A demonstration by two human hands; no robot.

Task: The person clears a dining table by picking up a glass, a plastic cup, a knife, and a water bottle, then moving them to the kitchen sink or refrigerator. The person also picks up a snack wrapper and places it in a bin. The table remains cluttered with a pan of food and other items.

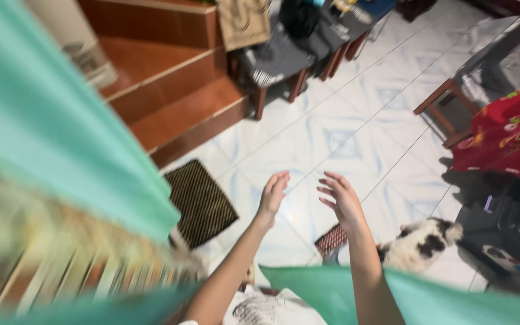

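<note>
Both hands, the left hand (pixel 273 195) and right hand (pixel 341 201), are reaching out open and empty above the tiled floor (pixel 344 126), near green cloth (pixel 61 132); a cat (pixel 419 244) is lying just beside.

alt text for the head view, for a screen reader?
Seen from above, a person's left hand and right hand are raised, open and empty, over a white tiled floor. Blurred green cloth fills the left side; a dark woven mat and a black-and-white cat lie on the floor below.
</note>
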